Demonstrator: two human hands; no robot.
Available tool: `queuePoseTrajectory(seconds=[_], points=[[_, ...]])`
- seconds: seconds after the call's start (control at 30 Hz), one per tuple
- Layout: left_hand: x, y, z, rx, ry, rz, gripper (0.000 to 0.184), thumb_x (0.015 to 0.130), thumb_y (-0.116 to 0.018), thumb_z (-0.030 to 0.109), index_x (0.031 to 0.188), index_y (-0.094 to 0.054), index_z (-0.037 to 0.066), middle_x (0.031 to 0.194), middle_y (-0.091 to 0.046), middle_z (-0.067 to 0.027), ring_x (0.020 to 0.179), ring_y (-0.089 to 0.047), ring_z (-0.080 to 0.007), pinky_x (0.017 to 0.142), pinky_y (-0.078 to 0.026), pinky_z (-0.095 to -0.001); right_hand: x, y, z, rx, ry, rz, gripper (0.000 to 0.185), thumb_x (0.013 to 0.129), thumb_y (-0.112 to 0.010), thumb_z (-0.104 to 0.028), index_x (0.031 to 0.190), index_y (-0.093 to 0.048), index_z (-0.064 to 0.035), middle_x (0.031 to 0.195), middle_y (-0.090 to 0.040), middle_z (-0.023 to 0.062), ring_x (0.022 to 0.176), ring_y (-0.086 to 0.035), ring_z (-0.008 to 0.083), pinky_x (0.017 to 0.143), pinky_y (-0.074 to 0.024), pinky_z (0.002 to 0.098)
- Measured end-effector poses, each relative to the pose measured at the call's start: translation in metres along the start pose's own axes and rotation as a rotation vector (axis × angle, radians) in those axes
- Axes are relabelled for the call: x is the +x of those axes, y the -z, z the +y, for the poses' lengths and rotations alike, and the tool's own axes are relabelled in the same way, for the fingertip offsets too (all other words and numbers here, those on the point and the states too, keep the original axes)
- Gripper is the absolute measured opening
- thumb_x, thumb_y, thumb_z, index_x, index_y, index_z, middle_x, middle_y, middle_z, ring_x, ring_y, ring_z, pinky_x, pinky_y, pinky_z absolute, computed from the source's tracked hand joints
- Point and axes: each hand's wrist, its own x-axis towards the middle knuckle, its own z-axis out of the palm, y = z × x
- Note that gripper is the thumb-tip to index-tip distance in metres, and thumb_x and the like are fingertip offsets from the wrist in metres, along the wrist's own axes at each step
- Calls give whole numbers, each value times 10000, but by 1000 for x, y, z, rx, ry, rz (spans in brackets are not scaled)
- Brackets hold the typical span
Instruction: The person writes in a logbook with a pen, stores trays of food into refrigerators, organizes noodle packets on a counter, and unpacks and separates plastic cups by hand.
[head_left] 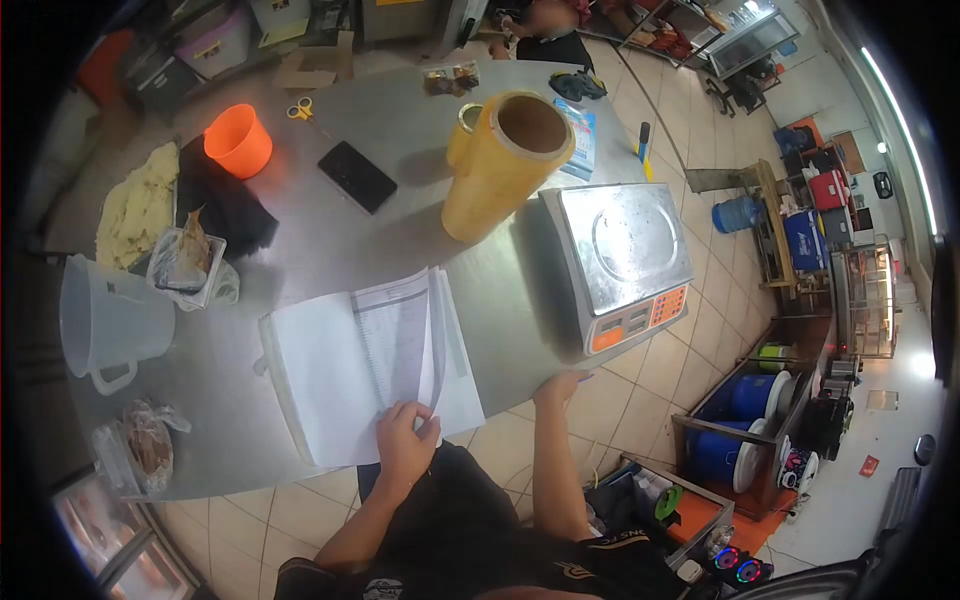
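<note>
An open spiral notebook (pixel 335 385) with loose white sheets lies at the front edge of the metal table. My left hand (pixel 407 440) is at its lower edge, fingers closed on the bottom of a raised page. My right hand (pixel 560 388) is at the table edge between the notebook and the scale (pixel 625 250), its fingers curled round a thin pen whose bluish tip sticks out. Behind the notebook stands a large yellow roll (pixel 485 185), with a smaller roll beside it. A black phone (pixel 357 176) lies flat to the left of the rolls.
On the metal table (pixel 300 240) are an orange cup (pixel 238 142), yellow-handled scissors (pixel 301 108), a clear plastic jug (pixel 115 320), a dough-like mass (pixel 138 210) and bagged food (pixel 150 445). Another person (pixel 550 40) is beyond the far edge. Shelves and blue containers stand at right.
</note>
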Motion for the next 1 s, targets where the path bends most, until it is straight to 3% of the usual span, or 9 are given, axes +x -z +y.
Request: queuePoseTrajectory(seconds=[0.17, 0.33, 0.53, 0.6, 0.73, 0.77, 0.83, 0.9, 1.0], points=[[5, -7, -1, -20, -11, -46, 137, 774, -735, 130, 794, -609, 80, 814, -615, -68, 836, -588, -297, 748, -427, -419, -30, -20, -27, -189, -177, 330, 890, 975, -253, -665, 1303, -505, 122, 1331, -564, 205, 1171, -560, 340, 1046, -426, 404], [8, -21, -2, 9, -72, -66, 131, 774, -730, 136, 803, -619, 73, 833, -622, -77, 856, -594, -317, 734, -447, -446, -5, -10, -9, -165, -61, 364, 826, 987, -286, -623, 1210, -593, 110, 1219, -643, 196, 1118, -602, 349, 1000, -466, 404], [3, 0, -1, -216, -331, -90, 194, 822, -701, 143, 998, -656, 75, 1021, -629, -129, 988, -598, -335, 865, -481, -443, 9, 7, -13, -521, 29, 91, 705, 974, -355, -570, 1234, -601, 38, 1244, -636, 158, 1148, -594, 338, 981, -464, 452], [-3, 31, -10, -299, -273, 149, 217, 841, -698, 138, 1041, -644, 76, 1083, -621, -133, 1038, -594, -322, 920, -475, -425, 14, 8, -13, -714, 76, 7, 667, 967, -379, -554, 1248, -599, 10, 1260, -629, 144, 1160, -589, 334, 975, -461, 471], [-6, 152, -127, -121, 213, 910, 259, 838, -684, 125, 1078, -622, 52, 1145, -584, -150, 1128, -542, -324, 989, -417, -423, 25, 8, -13, -1920, 348, -79, 600, 954, -427, -522, 1277, -596, -45, 1292, -616, 117, 1185, -579, 327, 965, -456, 509], [-14, 195, -173, 235, 226, 1101, 278, 841, -677, 139, 1096, -612, 52, 1163, -569, -167, 1155, -514, -353, 1007, -395, -447, 31, 7, -15, -2500, 504, -103, 585, 951, -439, -514, 1284, -595, -59, 1300, -612, 110, 1191, -577, 325, 962, -454, 519], [-29, 275, -259, 820, 308, 1362, 462, 847, -684, 274, 1221, -556, 35, 1325, -482, -267, 1223, -457, -453, 1043, -353, -508, 32, -1, -20, -3155, 742, -179, 559, 944, -463, -498, 1299, -593, -86, 1316, -606, 97, 1203, -572, 321, 957, -451, 538], [-57, 328, -289, 952, 469, 1330, 664, 891, -597, 466, 1397, -465, 58, 1427, -404, -288, 1318, -385, -458, 1087, -316, -532, 33, -6, -22, -3320, 845, -273, 536, 937, -487, -482, 1313, -591, -114, 1332, -599, 83, 1215, -567, 317, 951, -449, 557], [-87, 354, -357, 1172, 379, 1090, 611, 929, -566, 429, 1422, -461, 84, 1422, -468, -211, 1334, -402, -397, 1098, -319, -522, 13, -9, -22, -3279, 776, -354, 512, 927, -523, -458, 1335, -589, -155, 1356, -589, 63, 1234, -560, 312, 943, -444, 585]])
